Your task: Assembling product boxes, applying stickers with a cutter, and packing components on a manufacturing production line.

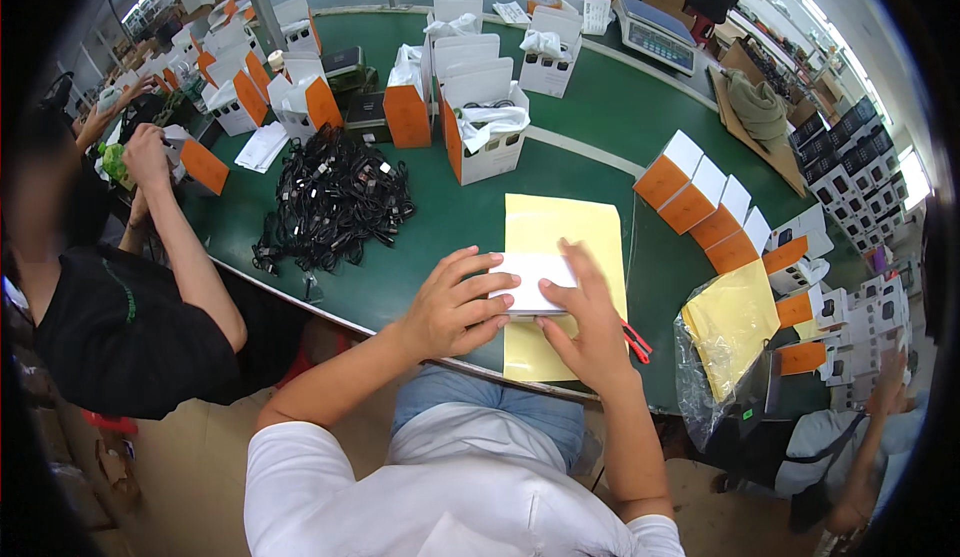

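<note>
A small white box [537,277] lies flat between my hands on a yellow sheet [570,225]. From its left side my left hand [458,305] grips it, fingertips on the top face and thumb at the near edge. My right hand [590,319] takes the right side, with the thumb on top and another finger at the near edge; its upper fingers are blurred by motion. What the box holds inside is hidden. Beside the sheet, near my right wrist, lies a red cutter [636,343].
A heap of black cables [340,202] is on the green table [450,232]. Open white-and-orange boxes [485,122] stand behind it; closed ones [697,192] line the right. Yellow sheets [732,322] lie in clear plastic. Co-workers sit at left [140,307] and right [835,452].
</note>
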Action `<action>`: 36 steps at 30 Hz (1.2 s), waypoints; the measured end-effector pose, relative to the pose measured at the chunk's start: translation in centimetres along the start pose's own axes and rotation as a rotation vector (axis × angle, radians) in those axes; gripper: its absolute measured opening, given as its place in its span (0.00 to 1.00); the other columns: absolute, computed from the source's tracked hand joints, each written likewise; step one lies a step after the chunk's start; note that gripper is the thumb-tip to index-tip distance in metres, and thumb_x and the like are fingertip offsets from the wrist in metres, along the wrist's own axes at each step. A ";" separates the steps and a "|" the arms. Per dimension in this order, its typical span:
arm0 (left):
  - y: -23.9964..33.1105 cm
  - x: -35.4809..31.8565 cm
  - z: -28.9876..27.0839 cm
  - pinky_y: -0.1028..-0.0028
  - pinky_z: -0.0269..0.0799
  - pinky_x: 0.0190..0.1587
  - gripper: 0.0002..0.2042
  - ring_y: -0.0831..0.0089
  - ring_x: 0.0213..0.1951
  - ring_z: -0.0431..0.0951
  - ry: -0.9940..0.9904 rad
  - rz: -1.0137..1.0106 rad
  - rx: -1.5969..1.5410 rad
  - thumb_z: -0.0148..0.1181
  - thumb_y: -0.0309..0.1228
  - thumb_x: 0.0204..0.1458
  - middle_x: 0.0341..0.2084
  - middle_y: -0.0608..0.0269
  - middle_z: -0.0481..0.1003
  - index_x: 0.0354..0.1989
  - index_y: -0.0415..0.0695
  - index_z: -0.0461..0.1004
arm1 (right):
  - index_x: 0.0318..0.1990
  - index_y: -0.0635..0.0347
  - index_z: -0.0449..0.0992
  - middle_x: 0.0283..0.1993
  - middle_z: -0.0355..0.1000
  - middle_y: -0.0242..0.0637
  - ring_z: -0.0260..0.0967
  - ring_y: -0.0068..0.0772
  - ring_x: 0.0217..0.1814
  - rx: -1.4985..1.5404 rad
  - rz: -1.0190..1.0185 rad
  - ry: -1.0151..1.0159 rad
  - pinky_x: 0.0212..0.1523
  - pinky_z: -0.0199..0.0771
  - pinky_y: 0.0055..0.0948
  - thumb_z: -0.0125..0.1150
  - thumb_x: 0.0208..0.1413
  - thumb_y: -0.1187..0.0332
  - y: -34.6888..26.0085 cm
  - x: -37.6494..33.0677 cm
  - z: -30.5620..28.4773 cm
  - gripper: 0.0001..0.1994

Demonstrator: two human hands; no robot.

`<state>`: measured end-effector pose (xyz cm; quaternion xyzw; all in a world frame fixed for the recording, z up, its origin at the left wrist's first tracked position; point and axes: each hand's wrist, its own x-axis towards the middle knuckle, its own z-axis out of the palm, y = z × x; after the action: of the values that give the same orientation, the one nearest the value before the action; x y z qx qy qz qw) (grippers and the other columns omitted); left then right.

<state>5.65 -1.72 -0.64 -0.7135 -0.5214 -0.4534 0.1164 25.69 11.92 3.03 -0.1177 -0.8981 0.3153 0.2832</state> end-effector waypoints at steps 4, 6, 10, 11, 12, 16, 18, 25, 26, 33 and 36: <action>-0.6 1.0 -0.7 0.53 0.66 0.63 0.11 0.57 0.60 0.73 -0.043 -0.034 -0.084 0.69 0.31 0.52 0.53 0.61 0.78 0.42 0.46 0.78 | 0.52 0.57 0.76 0.70 0.63 0.50 0.62 0.57 0.70 -0.031 -0.006 -0.018 0.66 0.66 0.44 0.73 0.47 0.75 -0.2 0.8 -1.5 0.23; -3.5 1.4 -0.6 0.60 0.67 0.62 0.12 0.59 0.59 0.74 0.085 -0.292 -0.400 0.67 0.31 0.55 0.53 0.57 0.77 0.46 0.44 0.77 | 0.50 0.58 0.75 0.66 0.67 0.50 0.65 0.54 0.66 -0.010 0.005 0.024 0.64 0.68 0.42 0.74 0.45 0.75 0.5 1.0 -2.4 0.22; -10.8 5.6 0.2 0.61 0.67 0.64 0.41 0.55 0.64 0.67 0.316 -0.672 -0.037 0.74 0.35 0.48 0.64 0.50 0.64 0.70 0.40 0.58 | 0.49 0.58 0.73 0.66 0.66 0.47 0.66 0.49 0.66 0.088 0.171 0.450 0.64 0.67 0.41 0.74 0.46 0.76 1.8 1.1 -5.5 0.21; -13.3 5.9 0.8 0.61 0.67 0.64 0.41 0.55 0.64 0.67 0.315 -0.677 -0.043 0.74 0.35 0.48 0.64 0.50 0.64 0.70 0.40 0.58 | 0.48 0.58 0.72 0.65 0.66 0.46 0.65 0.47 0.66 0.053 0.239 0.541 0.64 0.66 0.40 0.73 0.46 0.76 1.8 1.3 -6.4 0.21; -15.6 6.3 1.4 0.60 0.65 0.66 0.45 0.52 0.66 0.65 0.286 -0.674 -0.064 0.76 0.35 0.46 0.65 0.47 0.62 0.71 0.39 0.55 | 0.48 0.57 0.72 0.65 0.65 0.47 0.65 0.48 0.67 -0.055 0.304 0.579 0.64 0.66 0.40 0.73 0.47 0.77 2.4 1.4 -7.0 0.21; -17.7 8.5 0.8 0.58 0.60 0.71 0.51 0.45 0.71 0.58 0.169 -0.769 -0.194 0.79 0.34 0.41 0.68 0.39 0.57 0.72 0.38 0.51 | 0.49 0.57 0.70 0.65 0.64 0.50 0.62 0.52 0.69 -0.332 0.474 0.574 0.67 0.63 0.43 0.71 0.49 0.76 7.2 0.1 -8.1 0.21; -18.1 7.6 1.6 0.59 0.64 0.68 0.51 0.49 0.69 0.61 0.182 -0.669 0.050 0.80 0.35 0.42 0.66 0.42 0.59 0.73 0.39 0.51 | 0.52 0.60 0.70 0.67 0.63 0.52 0.60 0.55 0.70 -0.450 0.507 0.528 0.70 0.58 0.47 0.69 0.51 0.76 8.0 -0.9 -7.8 0.21; -10.3 6.4 -0.4 0.62 0.74 0.61 0.45 0.59 0.62 0.71 0.207 -0.716 -0.058 0.77 0.28 0.46 0.62 0.50 0.65 0.72 0.41 0.55 | 0.66 0.60 0.66 0.74 0.57 0.51 0.56 0.55 0.75 -0.363 0.113 0.324 0.74 0.53 0.48 0.70 0.49 0.75 -0.3 2.3 -4.3 0.34; -8.5 5.8 -1.2 0.61 0.71 0.62 0.46 0.58 0.62 0.70 0.233 -0.732 -0.219 0.77 0.30 0.47 0.61 0.50 0.66 0.73 0.42 0.54 | 0.66 0.60 0.66 0.74 0.57 0.51 0.56 0.55 0.75 -0.361 0.122 0.323 0.74 0.53 0.48 0.70 0.49 0.75 -0.6 2.6 -3.3 0.34; -1.4 -0.2 -3.6 0.55 0.67 0.67 0.50 0.50 0.68 0.66 -0.110 -0.672 -0.552 0.79 0.32 0.45 0.66 0.44 0.63 0.75 0.43 0.51 | 0.70 0.62 0.57 0.75 0.57 0.49 0.57 0.43 0.76 0.570 0.284 0.091 0.76 0.53 0.43 0.71 0.42 0.80 -0.1 1.7 2.5 0.44; -0.9 -1.4 -4.0 0.59 0.69 0.62 0.48 0.58 0.61 0.69 0.049 -0.526 -0.256 0.81 0.32 0.41 0.63 0.49 0.64 0.72 0.43 0.58 | 0.68 0.59 0.59 0.74 0.56 0.49 0.56 0.46 0.77 0.589 0.360 0.079 0.75 0.57 0.46 0.71 0.44 0.81 -0.1 -0.1 3.9 0.41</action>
<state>2.70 -4.84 0.24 -0.5516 -0.6242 -0.5469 -0.0835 23.53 9.88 0.52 -0.1998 -0.7216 0.6011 0.2794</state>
